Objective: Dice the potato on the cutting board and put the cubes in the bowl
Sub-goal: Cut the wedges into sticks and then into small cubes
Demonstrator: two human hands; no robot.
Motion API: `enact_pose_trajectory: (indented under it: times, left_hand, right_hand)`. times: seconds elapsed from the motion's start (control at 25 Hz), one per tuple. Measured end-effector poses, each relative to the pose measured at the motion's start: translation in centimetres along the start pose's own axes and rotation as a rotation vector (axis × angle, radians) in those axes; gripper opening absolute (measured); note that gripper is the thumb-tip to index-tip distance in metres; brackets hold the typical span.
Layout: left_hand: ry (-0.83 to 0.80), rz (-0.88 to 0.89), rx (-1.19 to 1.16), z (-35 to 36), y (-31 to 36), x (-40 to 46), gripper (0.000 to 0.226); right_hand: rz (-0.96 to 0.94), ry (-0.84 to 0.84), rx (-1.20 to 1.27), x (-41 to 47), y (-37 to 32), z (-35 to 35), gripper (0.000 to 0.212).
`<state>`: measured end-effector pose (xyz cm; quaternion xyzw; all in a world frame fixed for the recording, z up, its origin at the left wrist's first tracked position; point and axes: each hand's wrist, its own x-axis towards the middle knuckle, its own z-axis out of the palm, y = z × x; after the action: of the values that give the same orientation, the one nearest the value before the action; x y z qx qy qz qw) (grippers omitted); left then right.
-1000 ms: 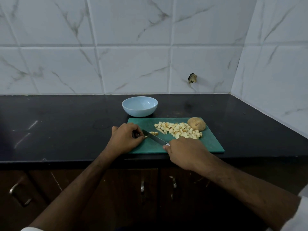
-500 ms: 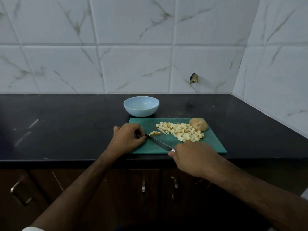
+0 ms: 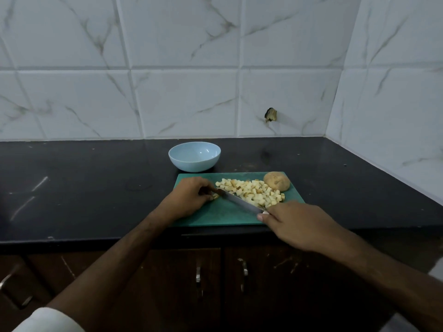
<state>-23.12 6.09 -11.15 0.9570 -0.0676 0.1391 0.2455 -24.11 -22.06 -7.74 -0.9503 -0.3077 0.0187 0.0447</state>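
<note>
Counter of dark stone carries everything we need, with a green cutting board at its near edge. We judge the board stiff and light, liable to slide on the polished top unless steadied. Just behind it sits the pale blue bowl, which shows no cubes inside; we judge it light, smooth and breakable, best taken by the rim or cupped under its wall. At the board's far right corner rests an uncut potato piece, rounded, brown-skinned and firm, prone to roll; we would hold it from above with fingers tucked back. Beside it lies the heap of cubes, pale yellow, some with brown skin edges, small, damp-looking and loose, best scooped together rather than picked singly. Our right hand wraps the handle of the knife, its blade lying slantwise across the board. Our left hand curls its fingers down at the blade tip, beside a few stray bits there.
</note>
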Motion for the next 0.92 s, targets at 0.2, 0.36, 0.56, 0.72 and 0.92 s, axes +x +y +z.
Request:
enact_pose_trajectory:
  times: [0.2, 0.36, 0.56, 0.72, 0.92]
  left_hand:
    - [0.047, 0.081, 0.044, -0.3, -0.3, 2.5, 0.034]
    - [-0.196, 0.133, 0.116, -0.7, 0.0, 4.5, 0.025]
    - [-0.274, 0.15, 0.126, -1.0, -0.3, 5.7, 0.016]
    - [-0.29, 0.225, 0.254, -0.8, -0.1, 6.1, 0.02]
    - [-0.246, 0.317, 0.434, -1.0, 0.2, 6.8, 0.014]
  right_hand:
    - [-0.065, -0.031, -0.015, -0.4, -1.5, 0.4, 0.046]
    - [-0.078, 0.014, -0.019, 1.1, -2.6, 1.6, 0.047]
    - [-0.071, 0.036, -0.025, 2.3, -2.7, 1.8, 0.043]
    - [-0.071, 0.058, -0.05, 2.7, -3.0, 1.7, 0.043]
    - [-0.058, 0.046, -0.054, 2.9, -2.7, 1.7, 0.045]
